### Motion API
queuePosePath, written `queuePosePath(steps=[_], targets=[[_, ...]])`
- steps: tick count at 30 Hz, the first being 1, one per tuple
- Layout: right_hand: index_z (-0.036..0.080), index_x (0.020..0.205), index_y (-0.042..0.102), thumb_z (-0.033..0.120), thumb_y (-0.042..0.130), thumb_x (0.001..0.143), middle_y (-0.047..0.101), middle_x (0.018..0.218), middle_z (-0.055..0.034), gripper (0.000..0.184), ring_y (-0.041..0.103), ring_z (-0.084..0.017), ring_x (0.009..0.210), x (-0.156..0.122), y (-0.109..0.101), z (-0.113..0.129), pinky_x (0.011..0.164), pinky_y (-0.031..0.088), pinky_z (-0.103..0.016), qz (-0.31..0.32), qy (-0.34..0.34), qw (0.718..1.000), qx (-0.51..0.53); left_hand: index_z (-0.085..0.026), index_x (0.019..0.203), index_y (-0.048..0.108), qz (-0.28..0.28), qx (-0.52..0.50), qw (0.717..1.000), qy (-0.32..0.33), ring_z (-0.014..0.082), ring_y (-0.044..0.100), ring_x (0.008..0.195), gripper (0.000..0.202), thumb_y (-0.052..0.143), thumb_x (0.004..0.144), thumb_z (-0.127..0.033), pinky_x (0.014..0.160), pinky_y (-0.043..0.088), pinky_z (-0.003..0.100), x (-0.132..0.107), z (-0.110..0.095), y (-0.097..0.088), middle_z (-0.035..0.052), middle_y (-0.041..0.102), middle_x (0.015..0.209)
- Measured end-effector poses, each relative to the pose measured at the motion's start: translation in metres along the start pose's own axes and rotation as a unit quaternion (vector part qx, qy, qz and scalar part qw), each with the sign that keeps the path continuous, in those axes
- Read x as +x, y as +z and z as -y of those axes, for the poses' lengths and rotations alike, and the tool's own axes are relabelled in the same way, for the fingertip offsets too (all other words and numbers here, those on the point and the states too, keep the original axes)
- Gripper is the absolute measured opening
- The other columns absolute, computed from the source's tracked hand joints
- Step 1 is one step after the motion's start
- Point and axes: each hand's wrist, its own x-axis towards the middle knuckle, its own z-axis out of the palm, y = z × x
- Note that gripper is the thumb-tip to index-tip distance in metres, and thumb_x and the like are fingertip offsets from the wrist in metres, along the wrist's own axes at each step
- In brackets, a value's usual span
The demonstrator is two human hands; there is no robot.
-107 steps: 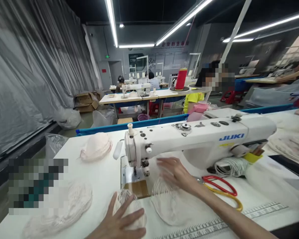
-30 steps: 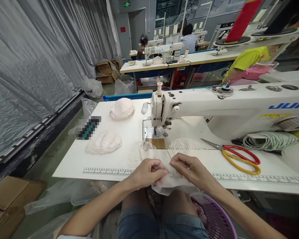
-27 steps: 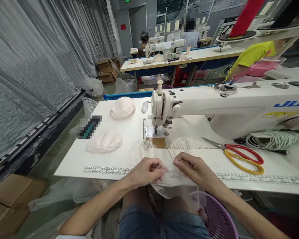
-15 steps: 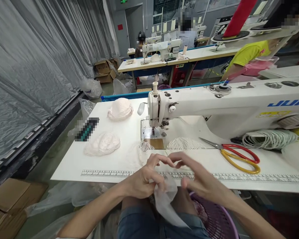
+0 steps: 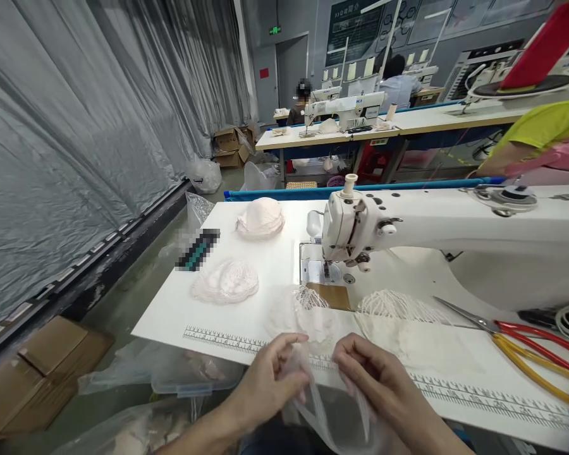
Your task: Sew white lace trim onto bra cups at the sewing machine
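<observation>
My left hand point(image 5: 275, 382) and my right hand point(image 5: 382, 379) are at the table's front edge, each pinching a piece of sheer white fabric point(image 5: 334, 411). It stretches between them and hangs down over the edge. Just beyond my hands lies a pale lace piece point(image 5: 310, 309), partly over the brown plate in front of the needle. To its right is another fringed cream lace piece point(image 5: 398, 316). The white sewing machine point(image 5: 408, 218) stands behind them, its presser foot point(image 5: 327, 270) over the metal needle plate.
Scissors point(image 5: 502, 332) with red and yellow handles lie at right. Two pale moulded cups, one plain point(image 5: 260, 218) and one lacy point(image 5: 226, 281), rest on the left of the table. A printed ruler point(image 5: 222, 338) runs along the front edge. Cardboard boxes point(image 5: 42, 373) stand on the floor.
My view has swung left, so the table things appear further right. My hands have moved apart, and the sheer fabric, earlier bunched at my left hand, is now spread between both.
</observation>
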Motion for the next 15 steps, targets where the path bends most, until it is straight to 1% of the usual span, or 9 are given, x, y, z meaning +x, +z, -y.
queuePosePath(steps=[2, 4, 6, 8, 10, 11, 12, 13, 15], targets=[[0.019, 0.075, 0.047, 0.053, 0.044, 0.088, 0.036, 0.051, 0.0075, 0.036, 0.033, -0.007, 0.037, 0.011, -0.006, -0.001, 0.038, 0.026, -0.021, -0.041, -0.002, 0.999, -0.031, -0.016, 0.118, 0.051, -0.042, 0.078, 0.996, 0.009, 0.0085, 0.052, 0.056, 0.037, 0.056, 0.083, -0.030, 0.060, 0.045, 0.025, 0.014, -0.022, -0.015, 0.0028, 0.062, 0.082], [0.020, 0.075, 0.046, 0.051, 0.042, 0.089, 0.032, 0.048, 0.0082, 0.034, 0.033, -0.008, 0.037, 0.026, -0.013, -0.005, 0.039, 0.027, -0.021, -0.086, -0.030, 0.991, -0.096, -0.018, 0.118, 0.052, -0.053, 0.174, 0.983, 0.031, 0.0093, 0.053, 0.056, 0.033, 0.049, 0.087, -0.028, 0.061, 0.046, 0.026, 0.034, -0.042, -0.031, 0.0027, 0.064, 0.084], [0.020, 0.073, 0.046, 0.048, 0.039, 0.090, 0.034, 0.048, 0.0069, 0.033, 0.037, -0.010, 0.040, 0.045, -0.021, -0.011, 0.043, 0.030, -0.022, -0.123, -0.076, 0.968, -0.206, -0.017, 0.117, 0.053, -0.045, 0.313, 0.947, 0.054, 0.0119, 0.056, 0.057, 0.031, 0.042, 0.089, -0.023, 0.064, 0.046, 0.029, 0.055, -0.053, -0.041, 0.0028, 0.065, 0.079], [0.020, 0.071, 0.046, 0.045, 0.035, 0.091, 0.041, 0.050, 0.0040, 0.033, 0.041, -0.012, 0.043, 0.063, -0.027, -0.019, 0.044, 0.031, -0.023, -0.148, -0.102, 0.928, -0.325, -0.014, 0.118, 0.053, -0.058, 0.475, 0.876, 0.068, 0.0175, 0.061, 0.065, 0.032, 0.039, 0.090, -0.017, 0.067, 0.047, 0.033, 0.071, -0.052, -0.041, 0.0057, 0.066, 0.078], [0.020, 0.071, 0.046, 0.043, 0.032, 0.091, 0.047, 0.050, 0.0015, 0.033, 0.041, -0.013, 0.041, 0.073, -0.031, -0.024, 0.042, 0.027, -0.023, -0.155, -0.098, 0.899, -0.397, -0.011, 0.121, 0.051, -0.108, 0.621, 0.771, 0.092, 0.0239, 0.063, 0.077, 0.035, 0.039, 0.088, -0.009, 0.070, 0.047, 0.038, 0.078, -0.042, -0.033, 0.0113, 0.067, 0.085], [0.020, 0.074, 0.047, 0.042, 0.031, 0.091, 0.050, 0.051, 0.0005, 0.033, 0.042, -0.013, 0.040, 0.073, -0.033, -0.025, 0.041, 0.024, -0.023, -0.159, -0.094, 0.890, -0.416, -0.011, 0.122, 0.050, -0.138, 0.674, 0.715, 0.125, 0.0262, 0.062, 0.085, 0.038, 0.039, 0.086, -0.004, 0.073, 0.047, 0.040, 0.079, -0.037, -0.028, 0.0140, 0.066, 0.093], [0.020, 0.076, 0.049, 0.041, 0.031, 0.091, 0.052, 0.052, -0.0002, 0.031, 0.043, -0.014, 0.040, 0.072, -0.036, -0.025, 0.041, 0.023, -0.023, -0.162, -0.092, 0.883, -0.430, -0.011, 0.122, 0.050, -0.157, 0.710, 0.664, 0.173, 0.0272, 0.061, 0.092, 0.041, 0.038, 0.084, 0.001, 0.076, 0.046, 0.041, 0.078, -0.031, -0.023, 0.0155, 0.065, 0.100], [0.020, 0.079, 0.050, 0.039, 0.031, 0.092, 0.055, 0.054, -0.0005, 0.030, 0.044, -0.014, 0.041, 0.069, -0.040, -0.024, 0.042, 0.022, -0.023, -0.165, -0.092, 0.876, -0.444, -0.012, 0.121, 0.051, -0.157, 0.730, 0.624, 0.231, 0.0268, 0.059, 0.097, 0.044, 0.037, 0.083, 0.004, 0.080, 0.046, 0.041, 0.076, -0.025, -0.020, 0.0155, 0.063, 0.107], [0.021, 0.081, 0.052, 0.036, 0.032, 0.092, 0.060, 0.060, -0.0007, 0.028, 0.051, -0.015, 0.045, 0.061, -0.057, -0.018, 0.043, 0.023, -0.023, -0.173, -0.090, 0.853, -0.485, -0.015, 0.116, 0.054, -0.110, 0.729, 0.573, 0.359, 0.0239, 0.056, 0.104, 0.043, 0.038, 0.081, 0.005, 0.086, 0.044, 0.039, 0.069, -0.014, -0.019, 0.0121, 0.061, 0.114]])
